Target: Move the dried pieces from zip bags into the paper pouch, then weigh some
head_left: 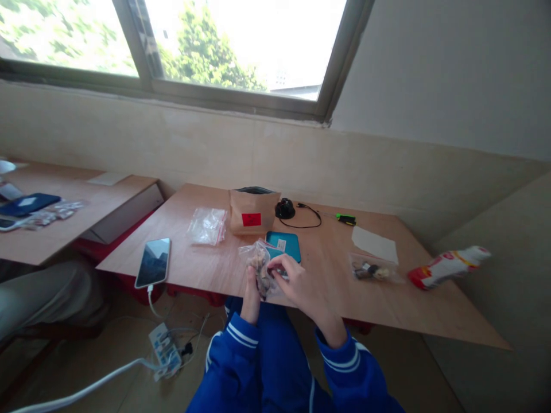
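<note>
A clear zip bag (pixel 259 256) holding small brownish and grey pieces stands over the table's front edge. My left hand (pixel 251 293) is closed round its left side, with the thumb up along the plastic. At the bag's right side, my right hand (pixel 297 285) has its thumb and fingertips pinched together. Something small and dark shows by those fingertips, but its kind cannot be made out. Just behind the bag lies a flat teal case (pixel 289 245) with a white label, partly covered by the bag.
A brown paper pouch (pixel 253 212), empty-looking clear bags (pixel 208 225), a black round device (pixel 284 209) with cable, a green-black tool (pixel 346 219), white paper (pixel 375 245), a filled clear bag (pixel 373 271), a tilted bottle (pixel 447 268) and a plugged-in phone (pixel 153 262) are on the table.
</note>
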A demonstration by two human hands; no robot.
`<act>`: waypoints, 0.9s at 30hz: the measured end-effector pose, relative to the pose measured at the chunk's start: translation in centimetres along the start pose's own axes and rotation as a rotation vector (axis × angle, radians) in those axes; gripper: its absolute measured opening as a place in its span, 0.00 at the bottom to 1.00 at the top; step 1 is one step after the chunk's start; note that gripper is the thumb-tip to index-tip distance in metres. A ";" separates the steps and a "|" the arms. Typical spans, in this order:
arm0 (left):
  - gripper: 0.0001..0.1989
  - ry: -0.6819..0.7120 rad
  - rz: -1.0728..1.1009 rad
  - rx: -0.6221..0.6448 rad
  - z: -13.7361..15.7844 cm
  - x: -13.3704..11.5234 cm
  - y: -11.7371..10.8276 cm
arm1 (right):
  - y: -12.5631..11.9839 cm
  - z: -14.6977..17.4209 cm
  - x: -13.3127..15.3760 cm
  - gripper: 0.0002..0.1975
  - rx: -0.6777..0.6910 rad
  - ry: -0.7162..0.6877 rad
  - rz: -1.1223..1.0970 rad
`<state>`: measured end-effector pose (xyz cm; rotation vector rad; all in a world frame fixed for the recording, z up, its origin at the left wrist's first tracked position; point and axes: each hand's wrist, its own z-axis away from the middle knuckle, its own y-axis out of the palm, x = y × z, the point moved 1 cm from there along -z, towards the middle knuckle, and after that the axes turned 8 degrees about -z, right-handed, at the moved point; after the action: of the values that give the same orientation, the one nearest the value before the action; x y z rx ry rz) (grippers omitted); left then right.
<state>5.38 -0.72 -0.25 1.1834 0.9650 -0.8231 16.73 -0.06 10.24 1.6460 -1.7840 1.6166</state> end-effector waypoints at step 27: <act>0.27 -0.226 0.149 -0.099 -3.9 -1.2 -3.3 | -1.3 -6.4 -4.4 0.19 0.276 0.011 -0.155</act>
<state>1.27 2.48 -0.67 1.0386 0.7151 -0.7627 16.23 7.79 10.02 1.8345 -1.4383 1.8606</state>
